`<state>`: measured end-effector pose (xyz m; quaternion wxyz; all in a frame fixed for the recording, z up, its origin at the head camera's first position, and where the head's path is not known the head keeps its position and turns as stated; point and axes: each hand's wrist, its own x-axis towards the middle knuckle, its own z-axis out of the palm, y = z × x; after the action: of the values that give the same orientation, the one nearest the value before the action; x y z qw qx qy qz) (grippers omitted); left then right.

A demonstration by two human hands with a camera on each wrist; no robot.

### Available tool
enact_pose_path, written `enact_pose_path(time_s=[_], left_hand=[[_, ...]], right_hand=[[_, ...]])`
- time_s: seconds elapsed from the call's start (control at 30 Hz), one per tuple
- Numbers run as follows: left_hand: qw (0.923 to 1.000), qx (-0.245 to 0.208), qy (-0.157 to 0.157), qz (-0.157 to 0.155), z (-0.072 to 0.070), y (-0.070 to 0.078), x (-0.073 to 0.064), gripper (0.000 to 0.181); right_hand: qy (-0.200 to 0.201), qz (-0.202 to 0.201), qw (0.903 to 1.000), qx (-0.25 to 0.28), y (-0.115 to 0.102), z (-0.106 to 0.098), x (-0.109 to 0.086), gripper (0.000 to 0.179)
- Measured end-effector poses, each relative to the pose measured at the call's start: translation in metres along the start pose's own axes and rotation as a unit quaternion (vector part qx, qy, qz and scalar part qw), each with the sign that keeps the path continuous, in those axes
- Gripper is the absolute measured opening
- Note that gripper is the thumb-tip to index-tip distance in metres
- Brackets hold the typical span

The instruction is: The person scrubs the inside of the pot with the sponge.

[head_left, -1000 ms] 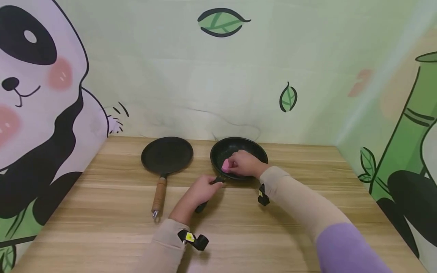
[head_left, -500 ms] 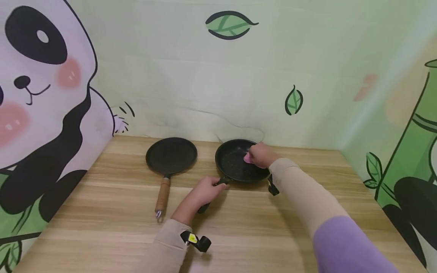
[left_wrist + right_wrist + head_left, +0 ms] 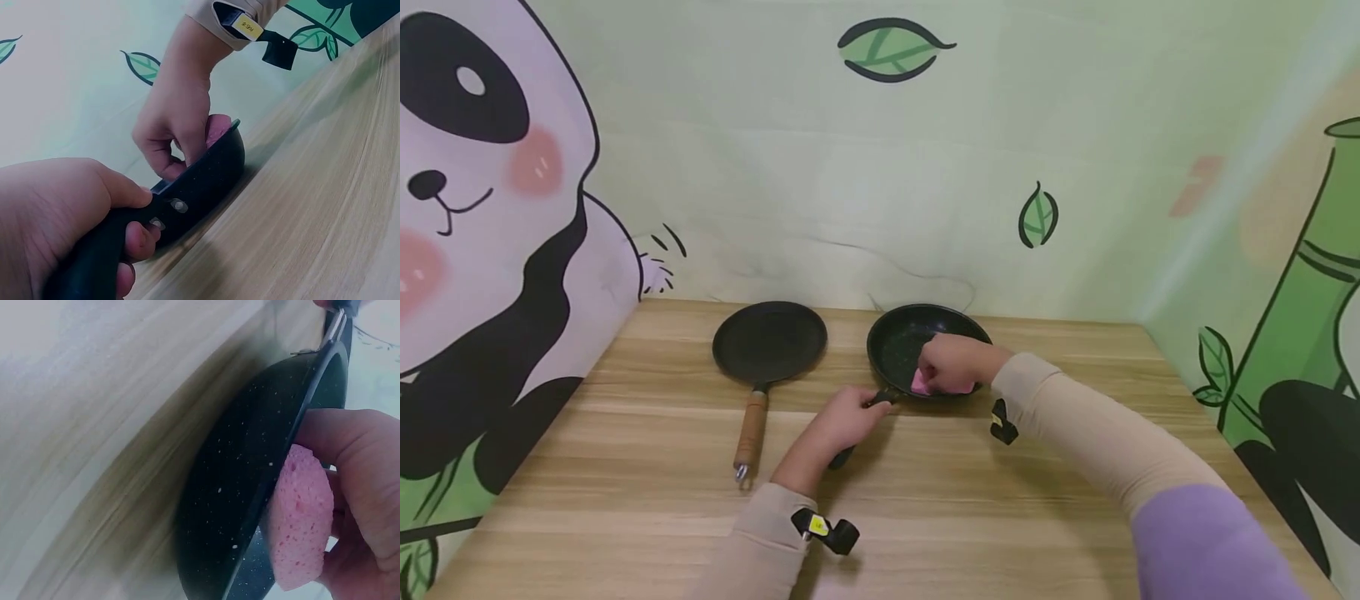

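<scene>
A dark speckled frying pan [image 3: 898, 333] stands near the back of the wooden table. My left hand [image 3: 850, 417] grips its black handle [image 3: 94, 250], thumb on top and fingers curled beneath. Inside the pan, at its near side, my right hand [image 3: 955, 362] holds a pink sponge [image 3: 303, 519] with curled fingers. In the right wrist view the porous sponge lies against the pan's rim, partly covered by the fingers. The left wrist view shows the right hand reaching down over the rim, its fingertips hidden by the pan wall.
To the left of the frying pan lies a flat black crepe pan [image 3: 770, 342] with a wooden handle [image 3: 751, 429] pointing towards me. A wall covering with panda and leaf drawings [image 3: 895, 50] rises right behind the table [image 3: 962, 517].
My right hand has swept the sponge from the pan's front left to its right side, then back to the near side. The left hand keeps its grip on the handle.
</scene>
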<state>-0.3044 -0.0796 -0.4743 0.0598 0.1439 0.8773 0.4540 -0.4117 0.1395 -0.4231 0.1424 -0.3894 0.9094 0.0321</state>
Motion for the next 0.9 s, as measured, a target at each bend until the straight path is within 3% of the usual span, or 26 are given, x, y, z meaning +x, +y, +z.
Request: enact_pose_path(time_s=[0.13, 0.33, 0.43, 0.57, 0.63, 0.73, 0.83, 0.9], left_hand=[[1.0000, -0.003, -0.003, 0.004, 0.001, 0.002, 0.000, 0.026], [0.9999, -0.005, -0.014, 0.005, 0.002, 0.004, 0.000, 0.025], [0.9998, -0.003, -0.018, -0.002, 0.003, 0.004, -0.001, 0.025], [0.9999, 0.000, -0.007, -0.009, 0.004, 0.005, -0.001, 0.023], [0.9999, -0.001, 0.001, -0.013, 0.004, 0.006, -0.001, 0.022], [0.9998, 0.000, 0.009, -0.018, 0.003, 0.006, 0.000, 0.022], [0.9997, 0.005, 0.016, -0.016, 0.002, 0.005, 0.000, 0.021], [0.9997, 0.008, 0.018, -0.015, 0.001, 0.004, 0.000, 0.021]], right_hand=[[-0.009, 0.031, 0.9994, -0.013, 0.000, -0.003, -0.005, 0.011], [0.038, 0.118, 0.9922, -0.018, 0.030, 0.002, -0.016, 0.023], [0.049, 0.125, 0.9906, -0.025, 0.041, 0.005, -0.017, 0.023], [0.020, 0.125, 0.9917, -0.021, 0.043, 0.003, -0.018, 0.027], [-0.003, 0.131, 0.9913, -0.005, 0.040, 0.001, -0.017, 0.027], [-0.029, 0.110, 0.9926, 0.043, 0.030, -0.003, -0.019, 0.024], [-0.037, 0.081, 0.9920, 0.089, 0.017, -0.006, -0.019, 0.018], [-0.040, 0.086, 0.9901, 0.104, 0.008, -0.007, -0.019, 0.017]])
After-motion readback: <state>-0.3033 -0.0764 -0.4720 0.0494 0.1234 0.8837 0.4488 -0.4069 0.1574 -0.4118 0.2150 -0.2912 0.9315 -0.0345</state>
